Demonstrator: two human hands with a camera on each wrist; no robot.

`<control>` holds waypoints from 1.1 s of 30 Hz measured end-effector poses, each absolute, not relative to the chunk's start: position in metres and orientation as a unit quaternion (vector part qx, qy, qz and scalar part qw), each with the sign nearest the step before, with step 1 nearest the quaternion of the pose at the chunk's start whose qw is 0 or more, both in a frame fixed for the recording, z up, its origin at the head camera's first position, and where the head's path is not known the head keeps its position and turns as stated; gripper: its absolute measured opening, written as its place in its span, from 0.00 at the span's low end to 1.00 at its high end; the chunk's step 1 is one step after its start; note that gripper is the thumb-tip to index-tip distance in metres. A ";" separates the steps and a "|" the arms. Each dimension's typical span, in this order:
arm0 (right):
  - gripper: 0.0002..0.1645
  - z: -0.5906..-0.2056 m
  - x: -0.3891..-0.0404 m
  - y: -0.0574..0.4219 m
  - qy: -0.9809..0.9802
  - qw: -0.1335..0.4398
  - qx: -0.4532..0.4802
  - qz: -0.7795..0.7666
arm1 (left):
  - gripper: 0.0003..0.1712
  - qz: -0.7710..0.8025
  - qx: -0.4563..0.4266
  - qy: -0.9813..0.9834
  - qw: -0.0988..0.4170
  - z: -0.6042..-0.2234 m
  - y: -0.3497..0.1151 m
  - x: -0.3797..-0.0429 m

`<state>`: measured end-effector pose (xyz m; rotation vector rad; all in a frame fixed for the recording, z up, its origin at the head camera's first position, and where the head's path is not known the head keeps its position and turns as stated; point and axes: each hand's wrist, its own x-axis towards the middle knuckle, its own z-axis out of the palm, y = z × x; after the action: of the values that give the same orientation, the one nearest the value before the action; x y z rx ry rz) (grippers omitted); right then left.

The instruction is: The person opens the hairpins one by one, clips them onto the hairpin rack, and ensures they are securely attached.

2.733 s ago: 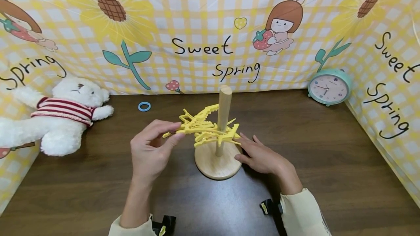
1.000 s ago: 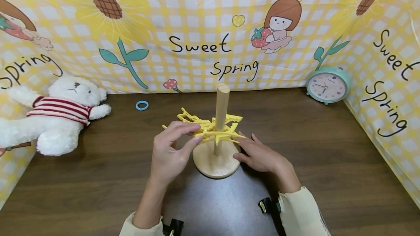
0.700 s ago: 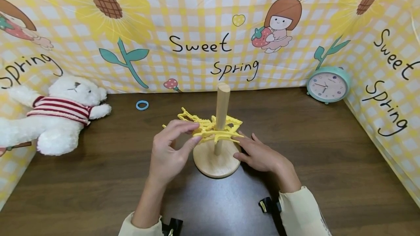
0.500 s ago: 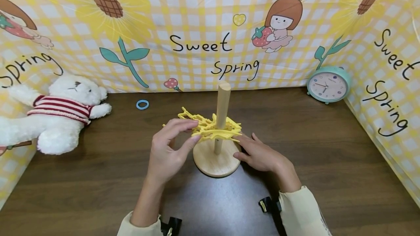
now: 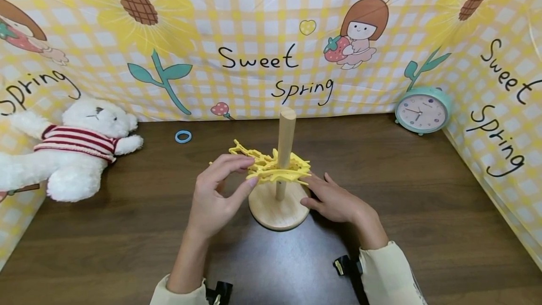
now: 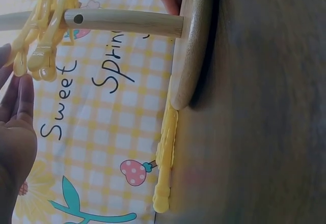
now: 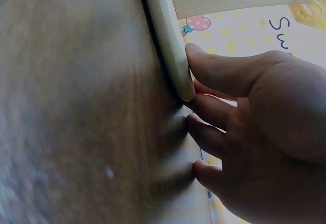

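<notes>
A pale wooden stand, a round base [image 5: 277, 218] with an upright post [image 5: 285, 140], is in the middle of the table. Slim-armed yellow plastic pieces [image 5: 279, 173], some with rounded ends, surround the post part-way up, above the base. My left hand [image 5: 216, 196] has thumb and fingertips on either side of the yellow pieces' left ends; in the left wrist view these ends [image 6: 20, 63] meet the fingertips. My right hand [image 5: 338, 196] rests against the base's right rim, thumb and fingers fairly straight. In the right wrist view its thumb [image 7: 214, 68] touches the rim [image 7: 178, 66].
Behind the base, another yellow piece [image 6: 164, 163] lies low at table level. A blue ring [image 5: 183, 136] is at the back left, a white teddy bear [image 5: 80, 149] farther left. A mint alarm clock [image 5: 423, 111] stands back right. Patterned cloth [image 5: 254, 13] encloses the table.
Since the earliest frame my left hand has moved right, towards the post. The yellow pieces have turned and drawn closer together around it. My right hand has stayed at the base.
</notes>
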<state>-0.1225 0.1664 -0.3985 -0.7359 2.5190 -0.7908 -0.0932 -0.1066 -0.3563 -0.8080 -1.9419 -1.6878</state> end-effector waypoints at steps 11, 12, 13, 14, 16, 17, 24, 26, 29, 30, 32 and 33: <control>0.35 -0.399 -0.123 0.166 0.902 0.201 -0.261 -0.279 | 0.19 -0.593 -0.289 -0.723 0.206 -0.360 -0.111 -0.095; 0.35 -0.399 -0.123 0.166 0.902 0.202 -0.261 -0.279 | 0.19 -0.594 -0.289 -0.723 0.205 -0.360 -0.111 -0.095; 0.36 -0.399 -0.122 0.166 0.902 0.202 -0.261 -0.280 | 0.19 -0.594 -0.289 -0.722 0.204 -0.360 -0.111 -0.094; 0.36 -0.400 -0.122 0.166 0.901 0.201 -0.261 -0.281 | 0.19 -0.595 -0.288 -0.722 0.204 -0.360 -0.111 -0.094; 0.36 -0.400 -0.122 0.166 0.902 0.200 -0.262 -0.281 | 0.19 -0.596 -0.288 -0.721 0.204 -0.359 -0.111 -0.094; 0.36 -0.400 -0.122 0.166 0.902 0.199 -0.262 -0.280 | 0.20 -0.597 -0.289 -0.720 0.205 -0.359 -0.111 -0.094; 0.36 -0.399 -0.123 0.166 0.903 0.197 -0.260 -0.279 | 0.22 -0.604 -0.282 -0.716 0.207 -0.358 -0.113 -0.094; 0.37 -0.399 -0.122 0.166 0.903 0.198 -0.260 -0.280 | 0.23 -0.606 -0.282 -0.716 0.204 -0.358 -0.115 -0.094; 0.37 -0.398 -0.122 0.166 0.902 0.199 -0.259 -0.281 | 0.23 -0.605 -0.279 -0.718 0.199 -0.360 -0.117 -0.095; 0.37 -0.398 -0.122 0.166 0.902 0.199 -0.259 -0.281 | 0.23 -0.604 -0.277 -0.721 0.198 -0.360 -0.119 -0.095; 0.36 -0.399 -0.122 0.166 0.903 0.199 -0.260 -0.279 | 0.23 -0.607 -0.272 -0.721 0.195 -0.362 -0.121 -0.096; 0.36 -0.399 -0.122 0.166 0.903 0.199 -0.260 -0.278 | 0.23 -0.609 -0.269 -0.721 0.194 -0.364 -0.123 -0.096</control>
<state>-0.1223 0.1656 -0.3987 -0.7274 2.5259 -0.7773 -0.0964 -0.1230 -0.3637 -0.7532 -2.0212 -1.7078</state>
